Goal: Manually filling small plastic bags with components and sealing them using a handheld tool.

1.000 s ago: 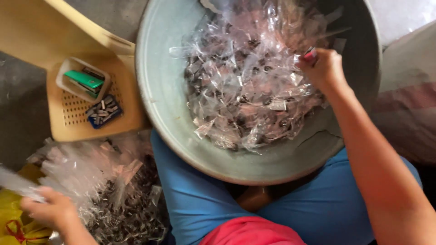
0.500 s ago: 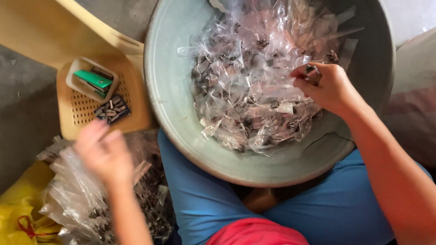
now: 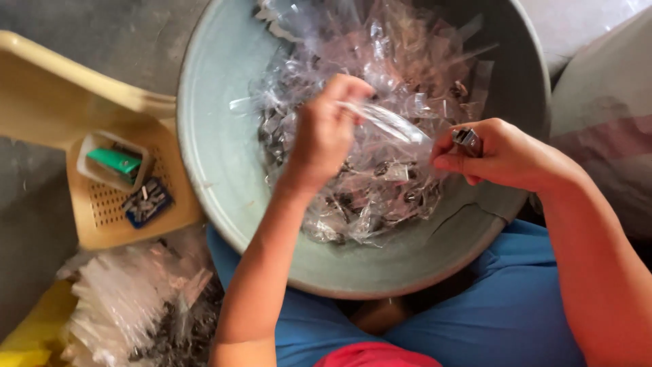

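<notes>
Clear packet (image 3: 384, 121) blurs between left hand (image 3: 326, 132)'s pinching grip and right hand (image 3: 499, 153), which clenches a half-hidden stapler (image 3: 467, 141).

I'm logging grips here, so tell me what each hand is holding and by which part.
The left hand pinches one end of a clear plastic packet. The right hand grips a small metal stapler around its body, beside the packet's other end.

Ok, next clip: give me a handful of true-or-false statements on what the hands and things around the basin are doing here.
1. The left hand pinches a clear plastic bag above the basin. True.
2. The right hand is empty. False: it grips a small metal stapler.
3. The basin holds water. False: it holds a heap of small clear packets.
4. A green object lies in a small tub on the yellow stool. True.
</notes>
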